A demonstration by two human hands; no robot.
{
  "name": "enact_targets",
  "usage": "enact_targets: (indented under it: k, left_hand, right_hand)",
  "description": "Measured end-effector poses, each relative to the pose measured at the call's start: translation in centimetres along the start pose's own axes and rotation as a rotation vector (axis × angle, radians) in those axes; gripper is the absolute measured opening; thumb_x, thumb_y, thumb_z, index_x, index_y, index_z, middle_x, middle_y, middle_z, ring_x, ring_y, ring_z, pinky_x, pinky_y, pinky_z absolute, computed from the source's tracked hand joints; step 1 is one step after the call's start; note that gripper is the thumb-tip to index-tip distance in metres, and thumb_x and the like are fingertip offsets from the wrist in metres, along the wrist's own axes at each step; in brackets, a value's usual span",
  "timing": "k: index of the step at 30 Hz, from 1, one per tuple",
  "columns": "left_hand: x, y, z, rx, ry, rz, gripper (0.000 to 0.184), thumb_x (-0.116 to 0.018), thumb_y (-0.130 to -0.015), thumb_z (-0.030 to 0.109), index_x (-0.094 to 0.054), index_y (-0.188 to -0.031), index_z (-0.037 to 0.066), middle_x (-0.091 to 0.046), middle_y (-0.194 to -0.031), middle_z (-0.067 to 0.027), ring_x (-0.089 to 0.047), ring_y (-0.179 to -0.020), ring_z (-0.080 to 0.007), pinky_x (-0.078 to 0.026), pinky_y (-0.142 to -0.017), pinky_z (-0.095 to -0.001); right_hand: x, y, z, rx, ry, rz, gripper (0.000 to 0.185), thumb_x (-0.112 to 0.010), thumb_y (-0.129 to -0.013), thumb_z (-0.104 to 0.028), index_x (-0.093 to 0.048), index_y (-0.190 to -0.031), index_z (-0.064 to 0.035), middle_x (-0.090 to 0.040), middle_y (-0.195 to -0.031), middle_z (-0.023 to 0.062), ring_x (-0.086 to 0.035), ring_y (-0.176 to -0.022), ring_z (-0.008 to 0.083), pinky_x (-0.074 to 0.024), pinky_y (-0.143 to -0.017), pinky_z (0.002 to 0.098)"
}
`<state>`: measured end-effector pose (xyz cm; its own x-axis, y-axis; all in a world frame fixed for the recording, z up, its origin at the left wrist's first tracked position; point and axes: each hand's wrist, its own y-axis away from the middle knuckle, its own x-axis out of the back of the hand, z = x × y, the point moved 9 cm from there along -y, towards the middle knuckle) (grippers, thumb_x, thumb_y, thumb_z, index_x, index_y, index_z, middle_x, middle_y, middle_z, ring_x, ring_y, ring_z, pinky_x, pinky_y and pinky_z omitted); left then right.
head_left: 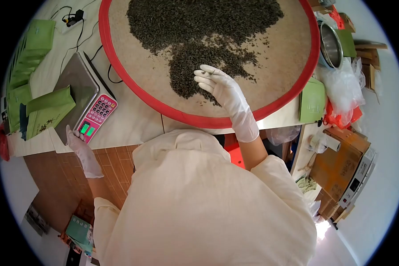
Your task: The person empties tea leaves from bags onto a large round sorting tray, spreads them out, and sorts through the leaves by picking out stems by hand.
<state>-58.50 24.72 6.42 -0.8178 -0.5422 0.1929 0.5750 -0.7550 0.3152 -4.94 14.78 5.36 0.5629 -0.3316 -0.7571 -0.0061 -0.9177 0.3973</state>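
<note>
The right hand (pixel 217 84), in a thin white glove, curls its fingers loosely over the dark loose-leaf pile (pixel 188 73) on the round, red-rimmed tray (pixel 281 66) (whether it pinches any, I cannot tell). The left hand (pixel 79 148), gloved too, extends fairly straight fingers beside the pink keypad of the flat metal-topped scale (pixel 81 84).

1. The tray (pixel 104 26) is rimmed in red and surfaced in tan.
2. The loose leaves (pixel 199 26) are toned blackish.
3. The left glove (pixel 85 153) and right glove (pixel 235 99) are coloured white.
4. The scale panel (pixel 103 106) is coloured pink, its displays (pixel 87 129) lit green.
5. The pouches (pixel 53 106) are coloured green.
6. The floor (pixel 115 164) is patterned in brown, lined rectangles.
</note>
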Motion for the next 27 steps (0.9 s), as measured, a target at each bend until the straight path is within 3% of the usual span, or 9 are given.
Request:
enact_targets:
  k: [3,8,10,20,27]
  left_hand:
    - [-1.4,0.9,0.0,-0.024,-0.019,-0.044,0.043,-0.039,-0.097,0.02,-0.041,-0.137,0.004,-0.036,-0.062,0.004,-0.031,-0.049,-0.0068,-0.027,-0.043,-0.0212]
    - [-1.9,0.0,-1.9,-0.004,-0.03,-0.079,0.042,-0.038,-0.097,0.018,-0.042,-0.136,0.003,-0.037,-0.062,0.0042,-0.031,-0.049,-0.0061,-0.027,-0.043,-0.0209]
    - [-1.7,-1.0,-2.8,-0.027,-0.026,-0.112,0.041,-0.039,-0.096,0.02,-0.043,-0.136,0.008,-0.036,-0.061,0.0056,-0.032,-0.047,-0.0059,-0.027,-0.042,-0.0213]
    - [-2.5,1.3,-2.3,-0.021,-0.035,-0.132,0.042,-0.04,-0.096,0.017,-0.042,-0.136,0.005,-0.039,-0.063,0.0049,-0.033,-0.049,-0.0045,-0.028,-0.043,-0.0197]
    - [-2.1,0.9,-4.3,0.016,-0.022,-0.139,0.039,-0.041,-0.096,0.019,-0.047,-0.133,0.006,-0.039,-0.063,0.0053,-0.035,-0.05,-0.0041,-0.03,-0.043,-0.0189]
  right_hand:
    - [-2.0,0.7,-0.5,-0.007,-0.043,-0.074,0.043,-0.048,-0.09,-0.007,-0.042,-0.129,0.009,-0.053,-0.124,0.0236,-0.058,-0.11,0.0311,-0.0469,-0.096,0.0372]
    - [-4.2,1.7,-1.5,0.038,-0.086,-0.199,0.053,-0.047,-0.09,-0.021,-0.038,-0.133,0.0094,-0.047,-0.131,0.0247,-0.051,-0.119,0.0331,-0.042,-0.101,0.0396]
    - [-4.3,1.9,-1.6,0.039,-0.024,-0.13,0.055,-0.046,-0.091,-0.024,-0.037,-0.134,0.0091,-0.046,-0.132,0.0252,-0.049,-0.12,0.0335,-0.0407,-0.102,0.0403]
    - [-4.6,2.1,-1.5,-0.011,-0.112,-0.057,0.06,-0.039,-0.097,-0.038,-0.036,-0.135,0.008,-0.044,-0.134,0.0256,-0.047,-0.123,0.0338,-0.0383,-0.104,0.0419]
    - [-3.3,2.3,-2.1,0.082,0.101,0.037,0.048,-0.05,-0.095,-0.019,-0.039,-0.134,0.0063,-0.048,-0.132,0.0231,-0.049,-0.121,0.0316,-0.0398,-0.103,0.0404]
